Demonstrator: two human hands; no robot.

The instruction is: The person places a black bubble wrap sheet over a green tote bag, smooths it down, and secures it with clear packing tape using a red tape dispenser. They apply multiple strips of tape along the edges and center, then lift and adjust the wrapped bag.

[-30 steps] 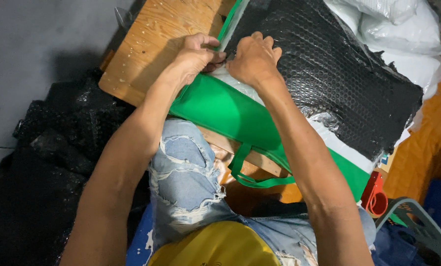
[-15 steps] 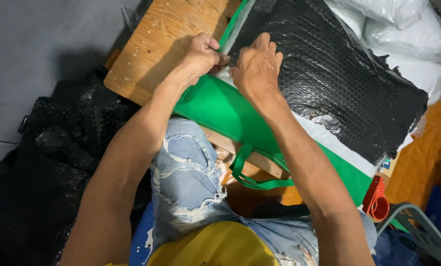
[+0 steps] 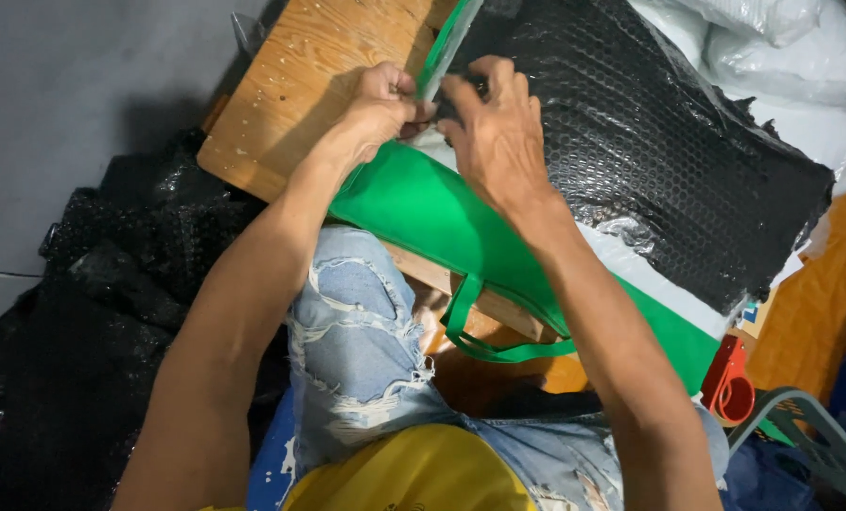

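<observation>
A green fabric bag [image 3: 423,208] with loop handles lies across a wooden board [image 3: 300,76] over my knees. On top of it rests a black bubble-wrap sheet [image 3: 650,142]. My left hand [image 3: 380,104] pinches the green bag's upper edge at the corner of the wrap. My right hand [image 3: 498,132] lies on the near corner of the bubble wrap, fingers curled at the same edge, close against my left hand. What sits between the fingertips is hidden.
More black bubble wrap [image 3: 92,312] is heaped on the floor at left. White plastic bags [image 3: 782,57] lie at top right. A red tape dispenser [image 3: 730,383] and a green plastic stool [image 3: 811,435] sit at lower right.
Both hands have stayed together at the bag's upper edge. My right hand's fingers have shifted slightly toward the left hand, over the wrap's corner.
</observation>
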